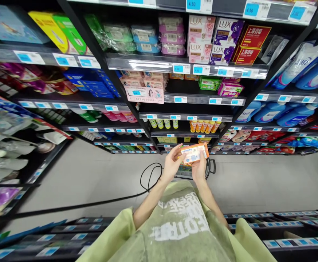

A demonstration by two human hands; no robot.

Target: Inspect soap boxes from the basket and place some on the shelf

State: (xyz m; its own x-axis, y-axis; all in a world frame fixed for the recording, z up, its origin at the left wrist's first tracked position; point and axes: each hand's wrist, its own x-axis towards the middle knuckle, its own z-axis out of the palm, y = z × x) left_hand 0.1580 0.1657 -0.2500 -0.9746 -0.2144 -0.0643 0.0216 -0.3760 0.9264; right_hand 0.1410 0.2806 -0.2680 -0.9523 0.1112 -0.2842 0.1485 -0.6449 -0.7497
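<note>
Both hands hold one soap pack (193, 153) in front of my chest. It is a flat orange and white packet with printed text and a small square code facing up. My left hand (172, 162) grips its left end between thumb and fingers. Around the right part, my right hand (199, 168) keeps its thumb on the printed face, with the other fingers mostly hidden beneath. Below the pack, partly covered by my hands, is a grey basket (185, 174) with a black handle on the floor.
Ahead stands a shelf unit (150, 65) with boxed LUX soap (199, 34), green soap packs (209, 83) and orange bottles (204, 126). Blue detergent bottles (269, 112) fill the right shelves. Utensils (8, 160) hang at left. A black cable (115, 201) crosses the grey floor (257, 174).
</note>
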